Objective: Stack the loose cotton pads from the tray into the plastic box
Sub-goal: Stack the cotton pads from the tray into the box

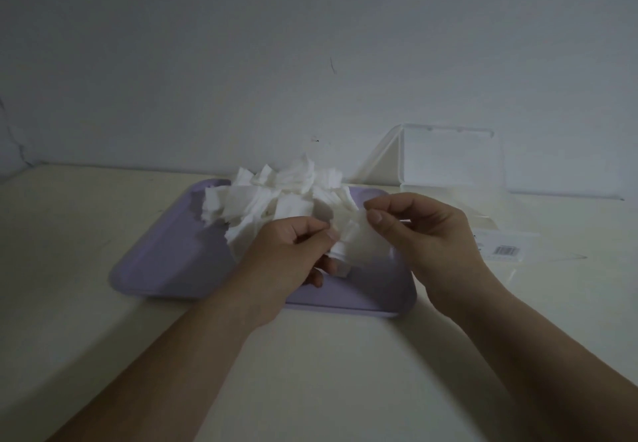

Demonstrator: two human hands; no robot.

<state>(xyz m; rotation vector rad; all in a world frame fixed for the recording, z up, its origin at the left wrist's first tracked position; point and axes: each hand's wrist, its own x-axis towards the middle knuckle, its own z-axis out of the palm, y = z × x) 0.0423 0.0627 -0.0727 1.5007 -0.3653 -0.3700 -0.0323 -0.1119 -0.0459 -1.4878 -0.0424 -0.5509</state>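
Note:
A heap of loose white cotton pads (pixel 276 196) lies on the far half of a lilac tray (pixel 165 269). Over the tray's near right part, my left hand (pixel 293 251) grips a small stack of pads (pixel 340 251) between thumb and curled fingers. My right hand (pixel 421 227) pinches the top edge of a single pad (pixel 366 244) that overlaps the stack. The clear plastic box (pixel 448 193) stands to the right of the tray by the wall, its lid (pixel 452 155) raised upright.
The tray and box sit on a cream table (pixel 310 372) against a pale wall. A flat clear plastic piece with a barcode label (pixel 505 251) lies on the table right of my right hand.

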